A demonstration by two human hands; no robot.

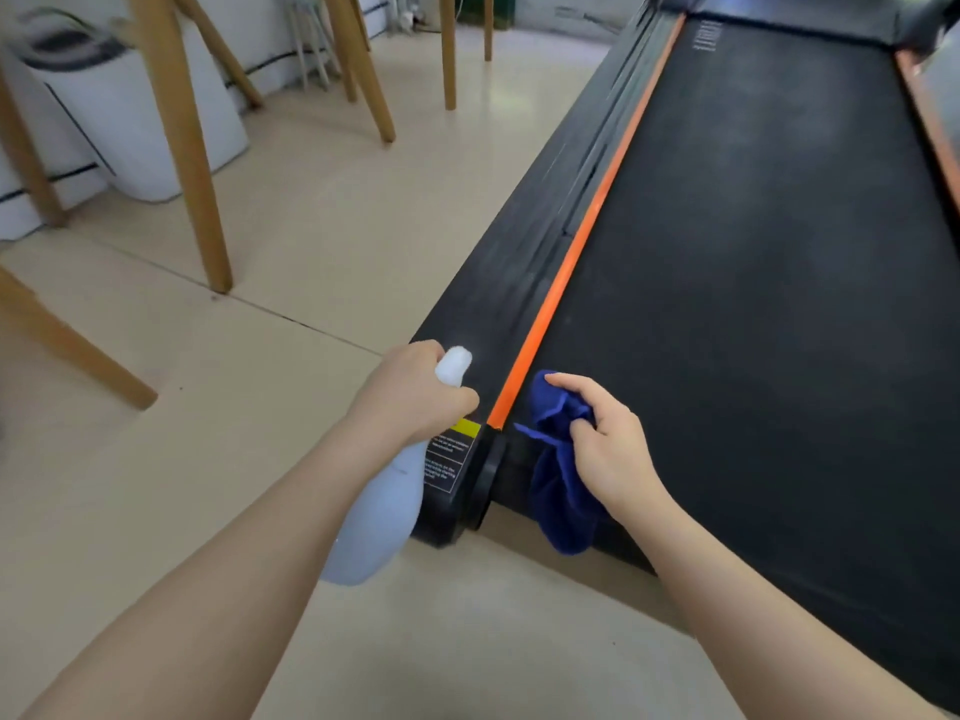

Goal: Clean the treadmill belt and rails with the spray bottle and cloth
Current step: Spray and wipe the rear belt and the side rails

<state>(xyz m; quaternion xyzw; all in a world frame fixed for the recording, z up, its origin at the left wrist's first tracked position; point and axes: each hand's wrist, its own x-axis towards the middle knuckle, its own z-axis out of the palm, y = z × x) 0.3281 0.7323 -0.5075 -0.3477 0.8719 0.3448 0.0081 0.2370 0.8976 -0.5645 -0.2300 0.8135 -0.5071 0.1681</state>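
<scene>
The spray bottle [384, 506] is gripped in the left hand [415, 394] over the treadmill's left rail [519, 283]; the cloth [558, 459] is bunched in the right hand [605, 439] at the belt [753, 252] corner. Spray could be misdirected onto the floor [311, 241], leaving it slippery.

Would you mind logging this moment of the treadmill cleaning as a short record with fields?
left hand: grips the neck of the spray bottle, nozzle aimed at the side rail
right hand: holds the blue cloth at the belt's near left corner
belt: black, faint pale smudges
orange strip: runs between rail and belt
surroundings: beige floor, wooden legs, white appliance
</scene>
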